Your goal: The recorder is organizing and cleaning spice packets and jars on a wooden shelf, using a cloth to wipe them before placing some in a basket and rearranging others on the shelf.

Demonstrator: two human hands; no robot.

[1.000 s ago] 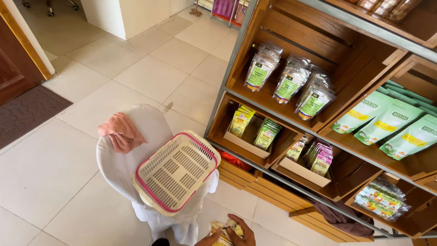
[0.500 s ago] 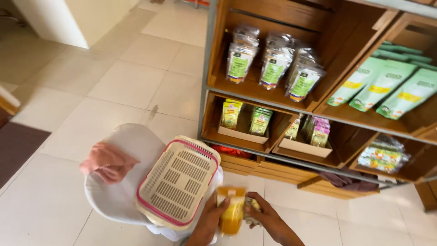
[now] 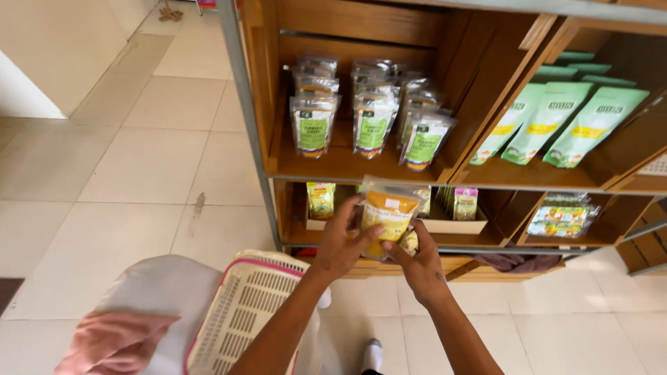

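Pink cloth (image 3: 114, 344): we see it lying crumpled at the lower left, on a white rounded seat (image 3: 163, 288).
Basket (image 3: 240, 312): cream plastic with a pink rim and a slotted wall, it rests tilted against the white seat, just below our left forearm.
Floor (image 3: 139, 167): pale square tiles run along the left, in front of the shelving.
Left hand (image 3: 340, 243): we close it on the left edge of the pouch, thumb across the front and fingers behind.
Yellow pouch (image 3: 389, 215): a clear-topped stand-up pouch with yellow-orange contents; we hold it upright between both hands, in the air in front of the lower shelf and apart from the boards.
Right hand (image 3: 420, 267): we grip the pouch's lower right corner with it, the fingers curled under the bottom.
Upper shelf (image 3: 347, 167): a wooden crate compartment holds rows of clear pouches with green labels (image 3: 372, 128), standing upright above our hands.
Lower shelf (image 3: 451, 226): small packets stand in a shallow tray behind the held pouch.
Green pouches (image 3: 549, 121): tall pale-green bags lean back in the next compartment to the right.
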